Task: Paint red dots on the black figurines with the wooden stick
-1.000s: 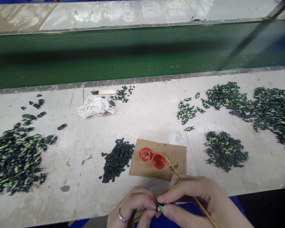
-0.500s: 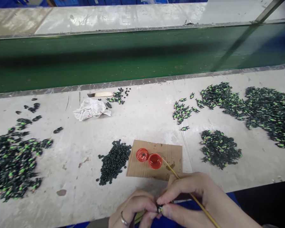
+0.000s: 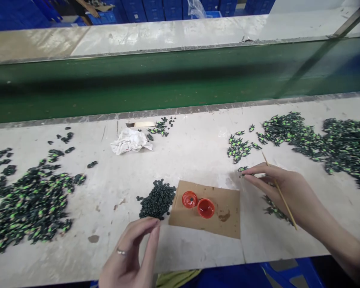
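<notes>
Worn white tabletop (image 3: 192,156) beside a green belt; right hand (image 3: 283,191) pinches a brush stick (image 3: 278,192), fingers reaching a painted piece (image 3: 243,169) just beyond them, while left hand (image 3: 132,252) hovers loosely open, empty, near red paint caps (image 3: 198,204)

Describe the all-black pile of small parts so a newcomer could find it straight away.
Start at the brown cardboard sheet near the front edge of the pale worktable, which carries two red paint cups. The heap of small dark parts touches its left edge. Unlike the other piles, it shows no green markings.
</notes>
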Motion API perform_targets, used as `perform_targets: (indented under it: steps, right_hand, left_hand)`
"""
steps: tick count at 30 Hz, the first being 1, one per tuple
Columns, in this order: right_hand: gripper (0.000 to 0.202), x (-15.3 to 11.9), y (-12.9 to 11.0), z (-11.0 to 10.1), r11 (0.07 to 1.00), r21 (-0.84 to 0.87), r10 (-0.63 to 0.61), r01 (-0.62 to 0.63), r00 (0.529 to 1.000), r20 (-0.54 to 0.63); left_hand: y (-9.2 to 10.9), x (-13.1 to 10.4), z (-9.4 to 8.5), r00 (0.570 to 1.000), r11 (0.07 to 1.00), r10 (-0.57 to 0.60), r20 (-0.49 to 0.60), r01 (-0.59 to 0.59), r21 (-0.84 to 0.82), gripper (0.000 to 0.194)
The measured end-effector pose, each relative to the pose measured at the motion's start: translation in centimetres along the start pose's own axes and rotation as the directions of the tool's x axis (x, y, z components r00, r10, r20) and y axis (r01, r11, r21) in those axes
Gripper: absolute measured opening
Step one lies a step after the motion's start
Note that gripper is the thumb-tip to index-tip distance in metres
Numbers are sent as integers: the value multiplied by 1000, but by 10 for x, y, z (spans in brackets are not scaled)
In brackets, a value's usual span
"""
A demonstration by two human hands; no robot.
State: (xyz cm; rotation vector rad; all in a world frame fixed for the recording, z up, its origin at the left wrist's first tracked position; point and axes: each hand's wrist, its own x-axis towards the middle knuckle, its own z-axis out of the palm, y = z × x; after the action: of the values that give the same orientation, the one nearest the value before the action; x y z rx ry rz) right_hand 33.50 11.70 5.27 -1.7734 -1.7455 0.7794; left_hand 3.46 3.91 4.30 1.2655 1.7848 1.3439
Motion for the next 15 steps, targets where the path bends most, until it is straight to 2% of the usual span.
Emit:
perform_targets:
  steps: [2, 4, 6, 9, 15]
  right_hand:
    - [47, 11, 21, -2, 996, -78, -39, 41, 999, 31]
    - [45, 15, 30, -1, 985, -146, -85, 89, 996, 35]
    - [42, 15, 31, 0, 970, -208, -134, 123, 990, -40]
    - [41, 10, 23, 0, 958, -255, -171, 128, 973, -157]
    - [43, -1, 9, 0, 969, -243, -97, 45, 974, -206]
  left_hand:
    - [-15, 9, -12, 987, 978, 108, 118, -127, 164, 18]
    - [-26, 15, -18, 938, 900, 237, 254, -310, 306, 20]
    - [-33, 17, -18, 886, 815, 317, 338, -437, 380, 21]
    - [-36, 18, -15, 858, 769, 358, 369, -495, 405, 25]
    - [-39, 21, -10, 830, 734, 370, 418, -537, 416, 24]
